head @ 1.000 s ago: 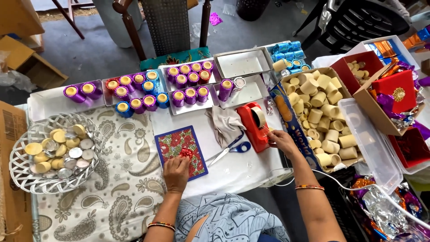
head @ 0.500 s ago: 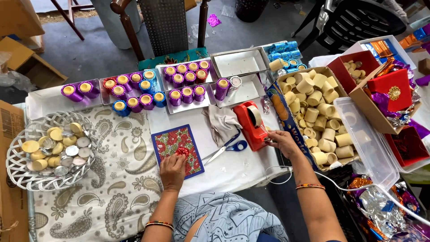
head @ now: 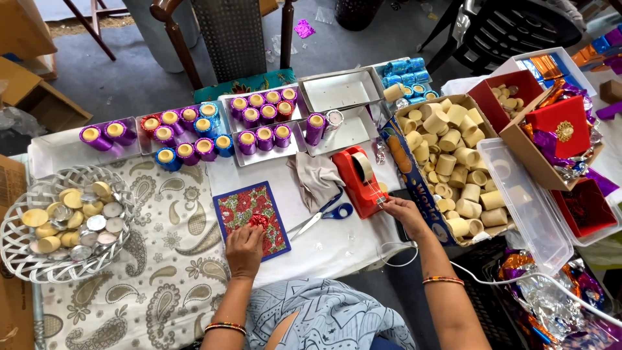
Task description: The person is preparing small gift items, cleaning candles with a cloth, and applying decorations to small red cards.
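Both hands work on the tabletop (head: 337,249): my left hand (head: 244,249) pinches a small red foil piece (head: 258,221) on the red floral card (head: 252,219), and my right hand (head: 402,214) grips the tape end at the red tape dispenser (head: 358,178), blue-handled scissors (head: 324,217) between.

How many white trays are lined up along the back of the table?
4, in a row behind both hands: one far left with purple-wrapped candles, one with mixed colours, one with purple ones, and an empty one. More could be hidden underneath.
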